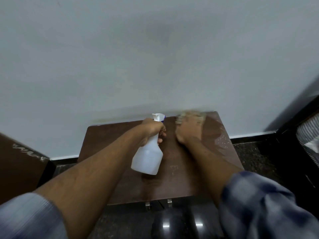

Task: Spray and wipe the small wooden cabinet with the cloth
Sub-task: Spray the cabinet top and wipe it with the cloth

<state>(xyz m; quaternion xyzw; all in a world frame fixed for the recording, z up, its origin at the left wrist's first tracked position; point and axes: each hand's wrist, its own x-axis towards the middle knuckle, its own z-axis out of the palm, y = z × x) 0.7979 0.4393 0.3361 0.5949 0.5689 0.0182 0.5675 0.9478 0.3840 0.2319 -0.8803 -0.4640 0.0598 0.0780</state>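
The small dark wooden cabinet [174, 180] stands against the wall, seen from above. My left hand [152, 127] grips the neck of a white spray bottle [148, 157], held above the cabinet's top with its nozzle toward the wall. My right hand [189, 129] presses a beige cloth [189, 116] on the far right part of the top; both are blurred by motion. Small droplets [222, 140] and a wet sheen show on the right side of the top.
A pale wall [155, 57] rises right behind the cabinet. Brown furniture [19, 163] stands at the left. Dark furniture with striped fabric [307, 131] is at the right. The floor [252, 157] is dark speckled stone. Two metal handles [158, 203] stick out at the cabinet's front.
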